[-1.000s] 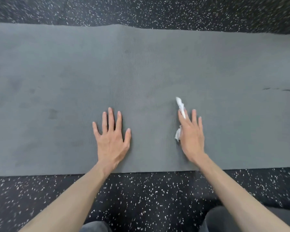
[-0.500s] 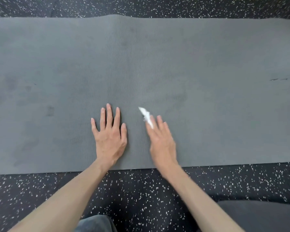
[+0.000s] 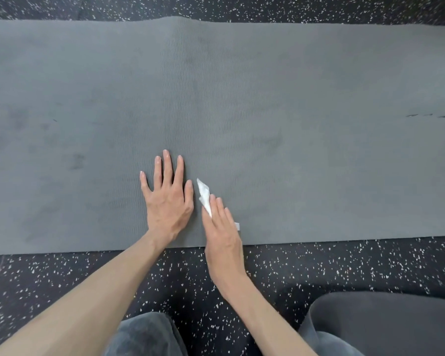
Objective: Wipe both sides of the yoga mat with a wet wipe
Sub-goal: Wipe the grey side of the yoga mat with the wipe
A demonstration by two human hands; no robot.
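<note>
- Lying flat across the whole width of the view: grey yoga mat (image 3: 242, 98), its long edges running from 9 o'clock to 3 o'clock, the near edge just beyond the wrists.
- Showing a fine wavy ribbed texture through the middle of the mat, with darker smudges toward 9 o'clock and a few short dark marks (image 3: 429, 116) toward 3 o'clock.
- Carrying no readable brand, label or writing anywhere on the mat or the wipe.
- Resting palm-down on the mat slightly toward 7 o'clock from the middle of the view: left hand (image 3: 168, 199), fingers straight and spread, pointing to 12 o'clock, holding nothing.
- Pressing down just beside it, on its 3 o'clock side: right hand (image 3: 222, 235), fingers straight and close together, angled toward 11 o'clock, heel of the hand reaching past the near edge of the mat.
- Lying pinned under those right fingers against the mat: white wet wipe (image 3: 204, 195), crumpled, one pointed end sticking out toward 11 o'clock beside the left thumb, a small corner peeking out on the 3 o'clock side of the hand.
- Almost touching: the wipe's tip and the left thumb; not clear whether meeting or just apart.
- Spreading beneath and around the mat: black floor (image 3: 345, 265) flecked with white specks.
- Showing at 6 o'clock: knees in grey trousers (image 3: 144, 335), below the bare forearms.
- Curving in at 5 o'clock: rounded dark grey shape (image 3: 383, 317), its nature not clear.
</note>
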